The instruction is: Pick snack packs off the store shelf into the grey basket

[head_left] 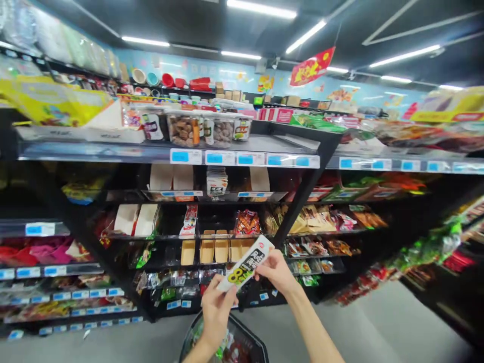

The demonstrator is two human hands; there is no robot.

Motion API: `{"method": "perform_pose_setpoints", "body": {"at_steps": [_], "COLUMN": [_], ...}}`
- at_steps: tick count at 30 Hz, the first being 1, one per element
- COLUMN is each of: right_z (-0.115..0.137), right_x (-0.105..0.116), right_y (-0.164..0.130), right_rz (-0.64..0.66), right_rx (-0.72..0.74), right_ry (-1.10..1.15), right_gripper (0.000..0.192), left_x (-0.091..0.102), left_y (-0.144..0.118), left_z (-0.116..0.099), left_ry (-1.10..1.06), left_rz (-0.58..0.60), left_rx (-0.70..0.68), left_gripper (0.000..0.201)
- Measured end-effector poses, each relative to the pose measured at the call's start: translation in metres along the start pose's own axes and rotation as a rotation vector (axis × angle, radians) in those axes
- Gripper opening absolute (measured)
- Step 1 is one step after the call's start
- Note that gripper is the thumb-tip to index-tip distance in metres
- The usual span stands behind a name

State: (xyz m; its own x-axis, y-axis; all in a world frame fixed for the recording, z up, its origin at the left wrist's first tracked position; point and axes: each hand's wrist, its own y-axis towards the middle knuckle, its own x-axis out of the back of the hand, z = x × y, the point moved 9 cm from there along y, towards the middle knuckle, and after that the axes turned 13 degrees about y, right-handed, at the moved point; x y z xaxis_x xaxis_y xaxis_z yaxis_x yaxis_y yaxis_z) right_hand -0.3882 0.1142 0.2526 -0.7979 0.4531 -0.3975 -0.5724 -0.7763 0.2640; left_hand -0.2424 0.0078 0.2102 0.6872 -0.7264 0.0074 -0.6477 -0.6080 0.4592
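A long white snack packet [247, 262] with black and yellow-green printing is held slantwise between my two hands. My left hand [219, 302] grips its lower left end, thumb on the near side. At the upper right end, my right hand [278, 272] pinches the edge with thumb and fingers. Below my hands is a dark shopping basket [262, 348] with several colourful packets inside, partly hidden by my left forearm. Behind the packet are shelf bins with cardboard boxes [207, 251] and red-orange packets [248, 222].
A tall black shelf stands in front, its price-tag rail [245, 159] at upper level. Clear tubs of dried snacks [223, 130] sit on top. Small white packets [217, 180] stand in a bin below. Hanging packets [416, 247] line the right side above the grey floor [378, 327].
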Motion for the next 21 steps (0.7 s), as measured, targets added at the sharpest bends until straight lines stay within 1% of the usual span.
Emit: {"method": "perform_pose_setpoints", "body": {"at_steps": [1, 3, 5, 8, 10, 11, 13, 16, 18, 21], "right_z": [0.009, 0.032, 0.065, 0.113, 0.137, 0.146, 0.160, 0.168, 0.168, 0.164], "right_x": [0.001, 0.006, 0.014, 0.022, 0.016, 0.011, -0.002, -0.020, -0.024, -0.017], "right_y": [0.004, 0.014, 0.024, 0.040, 0.057, 0.068, 0.093, 0.136, 0.167, 0.218], "right_rz": [-0.007, -0.069, -0.214, -0.437, -0.506, -0.512, -0.478, -0.351, -0.314, -0.298], "right_rx": [0.017, 0.110, 0.295, 0.607, 0.782, 0.847, 0.940, 1.006, 1.009, 0.901], "right_ry": [-0.114, -0.303, -0.405, -0.479, -0.545, -0.590, -0.684, -0.845, -0.947, -0.995], "right_gripper": [0.024, 0.020, 0.020, 0.026, 0.030, 0.031, 0.029, 0.025, 0.026, 0.032], "left_x": [-0.003, -0.006, -0.004, 0.008, 0.020, 0.028, 0.045, 0.072, 0.085, 0.092], "left_y": [-0.001, -0.005, -0.013, -0.030, -0.045, -0.051, -0.063, -0.075, -0.081, -0.090], "left_z": [0.010, 0.026, 0.040, 0.061, 0.076, 0.083, 0.095, 0.110, 0.121, 0.131], "left_ry": [-0.052, -0.158, -0.223, -0.199, -0.171, -0.156, -0.111, -0.021, 0.022, 0.061], "left_rz": [0.044, 0.109, 0.156, 0.213, 0.244, 0.254, 0.256, 0.224, 0.199, 0.179], "left_rx": [0.102, 0.227, 0.296, 0.349, 0.398, 0.425, 0.467, 0.487, 0.496, 0.512], "left_gripper": [0.039, 0.040, 0.041, 0.041, 0.041, 0.042, 0.044, 0.046, 0.048, 0.050]}}
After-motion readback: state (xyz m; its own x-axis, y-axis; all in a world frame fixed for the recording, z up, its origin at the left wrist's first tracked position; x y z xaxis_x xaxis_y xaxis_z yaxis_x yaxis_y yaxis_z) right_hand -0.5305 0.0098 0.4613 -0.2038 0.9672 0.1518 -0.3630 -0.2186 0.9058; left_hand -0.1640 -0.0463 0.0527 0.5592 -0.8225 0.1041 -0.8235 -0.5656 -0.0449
